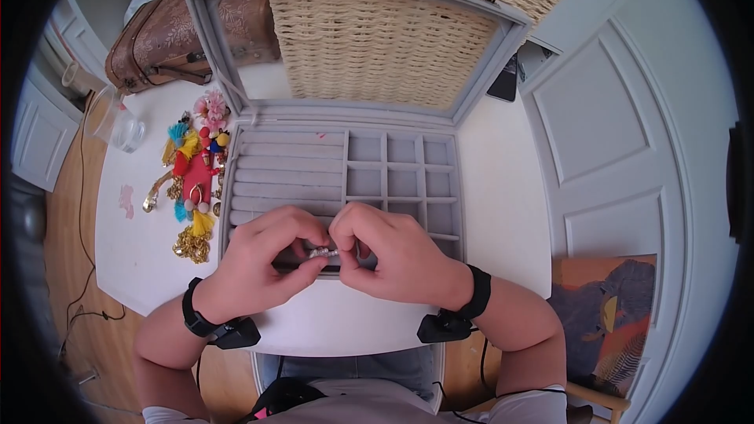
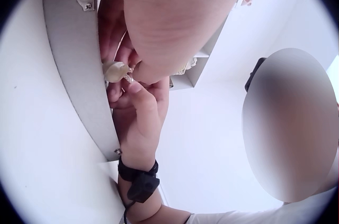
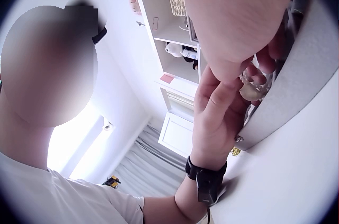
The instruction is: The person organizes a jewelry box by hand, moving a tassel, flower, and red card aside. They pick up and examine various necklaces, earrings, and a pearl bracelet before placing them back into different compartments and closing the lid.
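Both hands meet over the front of a grey jewelry box [image 1: 462, 196] with its glass lid [image 1: 514, 30] raised. Between the fingertips is a small sparkly piece of jewelry [image 1: 323, 252]. The wrist views show a pale, pearly oval part [image 2: 115, 70] on it beside clear stones. My left hand [image 1: 263, 263] pinches its left end with curled finger and thumb. My right hand [image 1: 397, 255] pinches the other end, thumb tip [image 2: 136, 87] right at the stones. The fingers hide part of the piece.
Ring rolls [image 1: 287, 162] fill the box's left side, square compartments [image 1: 404, 149] its right. Left of it lies a pile of colourful tasselled jewelry [image 1: 196, 177], with clear cups [image 1: 126, 133] beyond. A brown case [image 1: 188, 35] and woven basket [image 1: 377, 47] stand behind.
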Motion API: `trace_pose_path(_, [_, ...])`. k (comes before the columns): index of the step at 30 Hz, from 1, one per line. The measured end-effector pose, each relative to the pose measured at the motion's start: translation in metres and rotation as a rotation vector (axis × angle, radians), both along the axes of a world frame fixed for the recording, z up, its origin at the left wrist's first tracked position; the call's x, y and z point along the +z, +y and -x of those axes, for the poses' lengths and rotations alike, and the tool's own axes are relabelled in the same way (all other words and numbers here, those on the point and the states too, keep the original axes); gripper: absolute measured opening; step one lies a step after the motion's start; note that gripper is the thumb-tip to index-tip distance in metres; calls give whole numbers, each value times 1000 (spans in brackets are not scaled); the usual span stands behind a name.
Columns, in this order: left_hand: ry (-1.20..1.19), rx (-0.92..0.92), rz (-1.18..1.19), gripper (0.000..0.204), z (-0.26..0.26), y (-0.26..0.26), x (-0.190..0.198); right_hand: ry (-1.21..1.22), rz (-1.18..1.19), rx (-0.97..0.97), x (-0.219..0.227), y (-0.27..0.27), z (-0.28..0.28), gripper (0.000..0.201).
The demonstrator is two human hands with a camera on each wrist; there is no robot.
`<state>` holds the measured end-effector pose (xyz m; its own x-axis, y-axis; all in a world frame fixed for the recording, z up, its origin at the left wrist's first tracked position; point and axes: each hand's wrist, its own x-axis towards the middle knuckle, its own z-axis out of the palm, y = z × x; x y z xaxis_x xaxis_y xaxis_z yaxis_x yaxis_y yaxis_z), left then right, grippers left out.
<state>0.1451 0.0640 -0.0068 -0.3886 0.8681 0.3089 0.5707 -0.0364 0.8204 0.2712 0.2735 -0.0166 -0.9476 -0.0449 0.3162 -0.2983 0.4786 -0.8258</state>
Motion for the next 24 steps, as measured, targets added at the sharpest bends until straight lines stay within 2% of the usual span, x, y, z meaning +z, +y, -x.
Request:
trace_pose_path(16, [-22, 22, 28, 24, -1, 0, 2, -12, 31, -45, 1, 1, -2, 32])
trace_pose_path(24, [-20, 10, 36, 25, 1, -1, 1, 75, 71, -67, 2, 0, -2, 35])
